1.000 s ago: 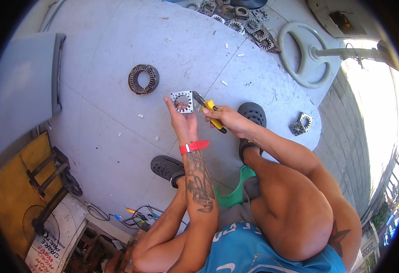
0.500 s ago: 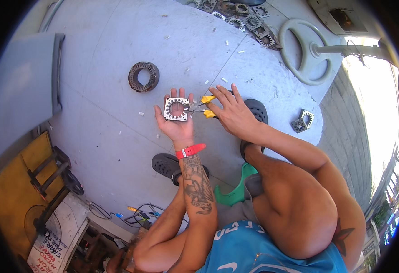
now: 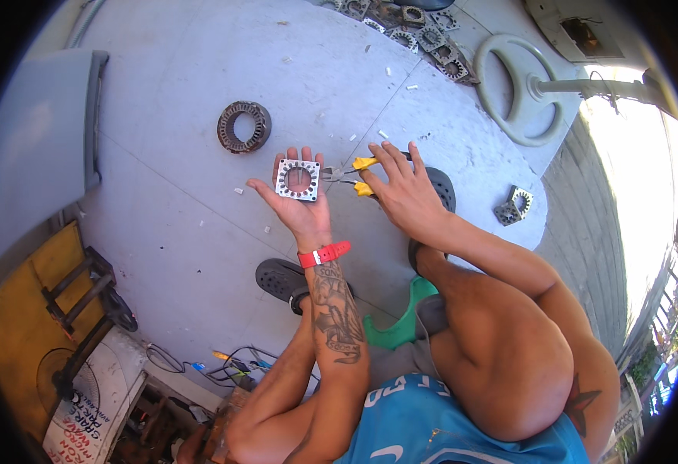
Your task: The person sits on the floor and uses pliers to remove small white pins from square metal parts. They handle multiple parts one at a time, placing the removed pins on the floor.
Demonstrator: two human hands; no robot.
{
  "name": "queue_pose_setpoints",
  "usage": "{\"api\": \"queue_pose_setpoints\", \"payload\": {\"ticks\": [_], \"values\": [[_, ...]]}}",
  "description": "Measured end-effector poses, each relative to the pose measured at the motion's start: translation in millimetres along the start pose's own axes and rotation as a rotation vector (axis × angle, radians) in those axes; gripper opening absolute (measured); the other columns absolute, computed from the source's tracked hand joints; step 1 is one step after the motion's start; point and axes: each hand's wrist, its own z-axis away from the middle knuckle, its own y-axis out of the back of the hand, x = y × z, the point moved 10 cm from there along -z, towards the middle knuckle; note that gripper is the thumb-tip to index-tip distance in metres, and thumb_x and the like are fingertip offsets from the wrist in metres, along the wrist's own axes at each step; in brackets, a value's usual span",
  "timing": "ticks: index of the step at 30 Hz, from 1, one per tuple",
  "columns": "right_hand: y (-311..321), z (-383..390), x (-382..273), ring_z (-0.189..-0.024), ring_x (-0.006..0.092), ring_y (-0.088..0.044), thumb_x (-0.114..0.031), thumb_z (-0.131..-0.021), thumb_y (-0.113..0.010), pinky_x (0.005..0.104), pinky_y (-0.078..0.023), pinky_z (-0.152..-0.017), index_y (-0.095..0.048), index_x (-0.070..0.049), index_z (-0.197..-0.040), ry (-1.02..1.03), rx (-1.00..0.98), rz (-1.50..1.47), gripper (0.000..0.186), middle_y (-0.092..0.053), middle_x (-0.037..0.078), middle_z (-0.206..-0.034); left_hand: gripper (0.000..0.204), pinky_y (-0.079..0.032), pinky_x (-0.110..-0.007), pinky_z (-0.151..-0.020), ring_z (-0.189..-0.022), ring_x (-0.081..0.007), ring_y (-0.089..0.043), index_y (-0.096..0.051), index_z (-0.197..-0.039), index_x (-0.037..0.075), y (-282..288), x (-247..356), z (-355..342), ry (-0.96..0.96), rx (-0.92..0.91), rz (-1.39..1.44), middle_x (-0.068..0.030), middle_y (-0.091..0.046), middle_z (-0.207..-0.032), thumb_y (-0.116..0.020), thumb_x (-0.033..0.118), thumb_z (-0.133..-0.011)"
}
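My left hand [image 3: 300, 215] lies palm up with fingers stretched out, holding a square metal plate [image 3: 282, 193] with a round opening ringed by dark slots. My right hand [image 3: 407, 197] holds pliers [image 3: 364, 189] with yellow handles, its fingers spread over the opened handles. The grey jaws reach to the plate's right edge; whether they touch it I cannot tell. A dark slotted metal ring [image 3: 254, 139] lies on the pale floor beyond my left hand.
Metal plates [image 3: 432, 39] are piled at the back beside a round-rimmed stand base [image 3: 521, 131]. Two blocks [image 3: 509, 213] lie right. A grey panel [image 3: 37, 131], yellow board [image 3: 14, 309] and cables [image 3: 238, 371] are at left. My feet in dark clogs [image 3: 277, 282] flank a green stool [image 3: 397, 329].
Since a second ago my left hand has shifted leftward and flattened under the plate. The pliers' handles have spread apart, with my right fingers now stretched across them.
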Motion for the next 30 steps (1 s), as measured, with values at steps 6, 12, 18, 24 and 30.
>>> {"api": "queue_pose_setpoints", "payload": {"ticks": [6,12,18,24,30], "values": [[-6.6,0.1,-2.3,-0.146,0.0394,-0.039,-0.016,-0.093,-0.062,0.0691,-0.027,-0.118,-0.059,-0.006,-0.13,0.041,-0.066,0.023,0.038,-0.044,0.024,-0.152,0.085,-0.043,-0.06,-0.115,-0.126,-0.0346,-0.056,-0.05,-0.132,0.001,5.0,-3.2,0.0,0.008,0.038,-0.053,-0.017,-0.056,-0.129,-0.046,0.078,-0.096],[7.9,0.0,-1.1,-0.14,0.0369,-0.045,-0.018,-0.092,-0.064,0.0651,-0.032,-0.116,-0.062,-0.007,-0.126,0.034,0.019,0.023,0.035,-0.049,0.023,-0.147,0.088,-0.045,-0.059,-0.113,-0.122,-0.0334,-0.056,-0.049,-0.133,-0.001,-1.2,-6.7,0.0,0.019,-0.002,-0.05,-0.0181,-0.055,-0.13,-0.047,0.079,-0.095],[-47.0,4.6,16.0,-0.124,0.0323,-0.056,-0.024,-0.096,-0.066,0.0502,-0.044,-0.104,-0.064,-0.005,-0.123,-0.276,-0.663,-0.704,0.033,-0.061,0.016,-0.133,0.096,-0.047,-0.055,-0.111,-0.122,-0.0331,-0.056,-0.045,-0.138,-0.006,10.4,-24.0,-4.0,0.052,0.071,-0.093,-0.0196,-0.055,-0.132,-0.048,0.08,-0.094],[-30.7,-15.8,46.6,-0.127,0.0359,-0.054,-0.028,-0.099,-0.064,0.05,-0.041,-0.108,-0.063,-0.005,-0.128,-0.284,-0.142,-0.749,0.036,-0.056,0.018,-0.14,0.091,-0.043,-0.053,-0.113,-0.126,-0.0348,-0.055,-0.043,-0.14,-0.009,23.5,-23.9,-10.3,0.157,0.074,0.128,-0.0209,-0.055,-0.134,-0.05,0.071,-0.099],[-11.0,-17.6,14.1,-0.131,0.0371,-0.052,-0.029,-0.098,-0.064,0.0607,-0.035,-0.114,-0.063,-0.007,-0.127,0.104,0.001,0.028,0.036,-0.055,0.02,-0.142,0.083,-0.042,-0.051,-0.114,-0.13,-0.0345,-0.054,-0.041,-0.144,-0.007,3.4,-25.2,-6.3,0.07,-0.061,-0.049,-0.0217,-0.054,-0.138,-0.043,0.065,-0.105]]}}
